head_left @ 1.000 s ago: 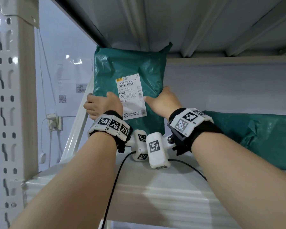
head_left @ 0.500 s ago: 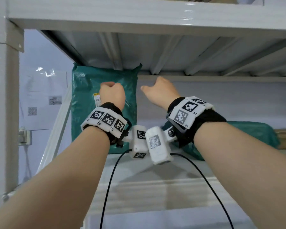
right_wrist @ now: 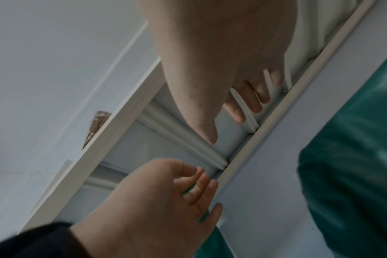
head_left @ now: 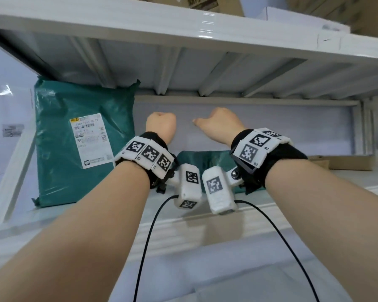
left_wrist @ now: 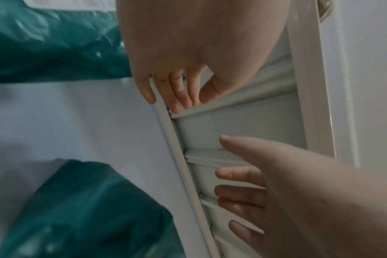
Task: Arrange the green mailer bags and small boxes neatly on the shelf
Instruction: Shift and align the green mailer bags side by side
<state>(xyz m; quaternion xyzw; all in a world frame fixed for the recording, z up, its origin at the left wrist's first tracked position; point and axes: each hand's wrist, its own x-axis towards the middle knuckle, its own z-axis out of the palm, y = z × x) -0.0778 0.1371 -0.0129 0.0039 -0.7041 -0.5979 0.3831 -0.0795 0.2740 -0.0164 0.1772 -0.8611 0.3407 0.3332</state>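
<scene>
A green mailer bag (head_left: 81, 138) with a white label stands upright at the shelf's left end, leaning near the frame; no hand touches it. A second green mailer (head_left: 207, 159) lies flat on the shelf, partly hidden behind my wrist cameras. My left hand (head_left: 160, 125) and right hand (head_left: 218, 125) hover side by side in the air between the two bags, to the right of the upright one. In the left wrist view the left hand (left_wrist: 177, 94) has loosely curled fingers and holds nothing. In the right wrist view the right hand (right_wrist: 243, 104) is relaxed with fingers apart, also holding nothing.
A flat cardboard box (head_left: 345, 162) lies on the shelf at the far right. The shelf above (head_left: 183, 25) carries cardboard boxes and its ribbed underside hangs just over my hands. A white upright post (head_left: 11, 173) bounds the left side.
Both hands have let go of the upright mailer and moved right, away from it. It now stands alone at the left. The head view has tilted upward.
</scene>
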